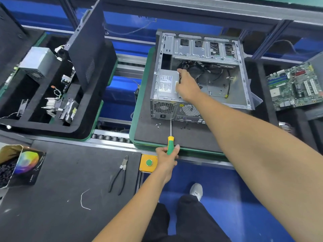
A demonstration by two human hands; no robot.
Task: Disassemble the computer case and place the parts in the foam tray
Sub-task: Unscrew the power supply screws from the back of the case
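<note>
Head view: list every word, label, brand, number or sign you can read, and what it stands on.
No text is legible.
Power supply label: print too small.
Yellow sticker on the case's rear panel: unreadable.
Motherboard markings: too small.
Colour-wheel box: small print blurred.
Green button: no lettering visible.

L hand [167, 158] grips green/yellow screwdriver [170, 138], tip at rear of open computer case [201, 74]. R hand [187, 85] holds PSU [167, 82] edge inside case. Loose screws [158, 125] on mat. Foam tray [52, 95] left w/ parts; cutters [120, 173] near.
</note>
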